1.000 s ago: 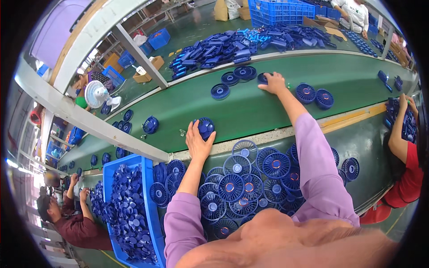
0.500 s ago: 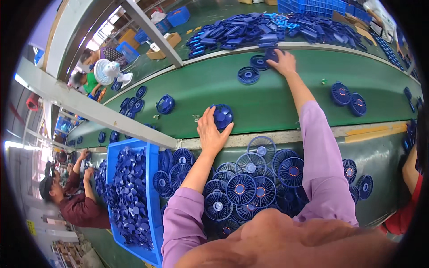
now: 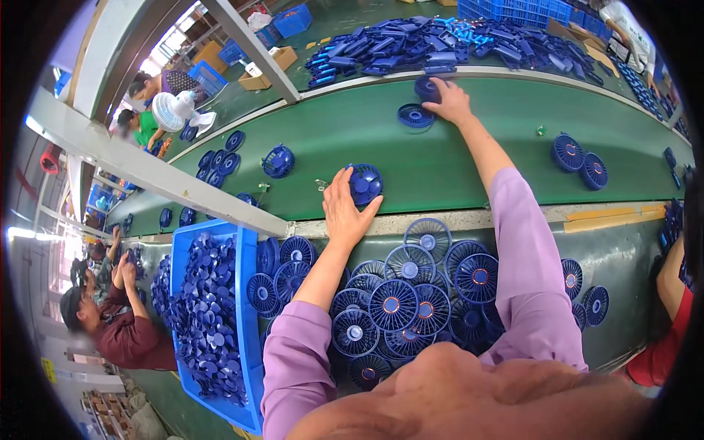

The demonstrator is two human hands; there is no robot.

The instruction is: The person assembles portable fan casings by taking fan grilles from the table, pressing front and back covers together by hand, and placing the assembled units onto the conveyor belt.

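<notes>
My left hand (image 3: pixel 347 210) curls around the near-left side of a round blue fan housing with blades (image 3: pixel 365 185) on the green conveyor belt, thumb at its right rim and fingers at its left. Farther off, my right arm reaches across the belt. The fingers of my right hand (image 3: pixel 451 105) close on a round blue fan cover (image 3: pixel 427 89) by the belt's far edge. Right beside them lies another blue fan cover (image 3: pixel 415 115), partly overlapped. My right fingertips are partly hidden.
Fan grilles (image 3: pixel 394 304) are piled on the near bench. At left stands a blue crate (image 3: pixel 253 330) of small blue parts. A metal post (image 3: pixel 169 180) slants across the left. Blue handle-like parts (image 3: pixel 411 44) heap beyond the belt. Other people sit at left.
My right hand has shifted left, bringing the fan covers closer together. Loose parts on the belt have drifted right, while the housing at my left hand stays nearly in place.
</notes>
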